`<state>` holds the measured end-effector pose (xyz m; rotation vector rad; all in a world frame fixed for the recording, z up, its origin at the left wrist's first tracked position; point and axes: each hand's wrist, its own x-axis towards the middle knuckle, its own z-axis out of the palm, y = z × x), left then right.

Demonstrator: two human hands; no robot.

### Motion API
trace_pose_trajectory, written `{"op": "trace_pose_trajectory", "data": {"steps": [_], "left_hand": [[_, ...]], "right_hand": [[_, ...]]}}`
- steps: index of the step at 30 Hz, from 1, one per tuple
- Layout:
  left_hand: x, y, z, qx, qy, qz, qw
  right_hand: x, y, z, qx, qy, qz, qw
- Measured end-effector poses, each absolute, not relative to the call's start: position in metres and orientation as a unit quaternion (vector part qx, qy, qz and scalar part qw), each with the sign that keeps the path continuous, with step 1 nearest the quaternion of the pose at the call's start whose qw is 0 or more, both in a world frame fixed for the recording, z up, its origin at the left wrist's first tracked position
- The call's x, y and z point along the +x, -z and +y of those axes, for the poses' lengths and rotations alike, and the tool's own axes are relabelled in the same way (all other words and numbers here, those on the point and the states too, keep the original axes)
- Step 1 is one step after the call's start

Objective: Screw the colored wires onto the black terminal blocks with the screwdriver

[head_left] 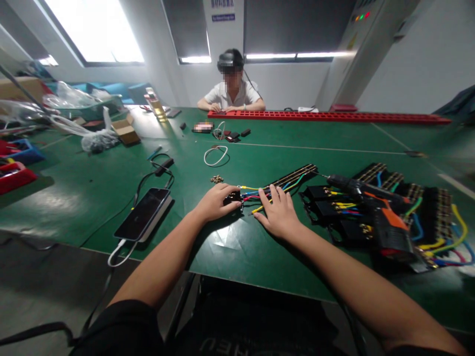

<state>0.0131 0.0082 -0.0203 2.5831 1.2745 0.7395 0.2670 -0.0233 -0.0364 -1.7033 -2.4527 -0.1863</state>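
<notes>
Fingers of my left hand [218, 202] wrap round a small black block [232, 198] with metal terminals, low over the green table. Coloured wires in yellow, blue and red run right from the block. My right hand [279, 210] lies palm down with fingers spread over these wires, near the loose tip of a yellow wire [257, 211]. Beyond it a black strip with brass contacts [297, 176] reaches away to the back right. Small brass screws [216, 179] form a pile just behind my left hand.
An orange and black power drill [389, 222] rests on more wired black assemblies at right. A phone [143, 212] with cables lies at left. Across the table [178, 173], a person sits behind a long red rail [326, 116].
</notes>
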Motion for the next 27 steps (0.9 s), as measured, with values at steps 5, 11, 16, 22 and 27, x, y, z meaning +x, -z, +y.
{"op": "trace_pose_trajectory", "data": {"steps": [5,11,16,22,27], "left_hand": [[0.0124,0.0239,0.0102,0.863,-0.263,0.424,0.075],[0.0119,0.0239,0.0102,0.863,-0.267,0.422,0.076],[0.0119,0.0246,0.0098,0.859,-0.272,0.427,0.074],[0.0113,0.0266,0.0106,0.860,-0.284,0.419,0.071],[0.0096,0.0257,0.0100,0.864,-0.276,0.416,0.072]], "right_hand": [[0.2661,0.0344,-0.0240,-0.570,0.061,-0.817,0.070],[0.2655,0.0319,-0.0243,-0.570,0.064,-0.817,0.061],[0.2649,0.0322,-0.0229,-0.565,0.081,-0.818,0.069],[0.2634,0.0311,-0.0225,-0.571,0.071,-0.816,0.052],[0.2638,0.0319,-0.0226,-0.568,0.073,-0.817,0.059]]}}
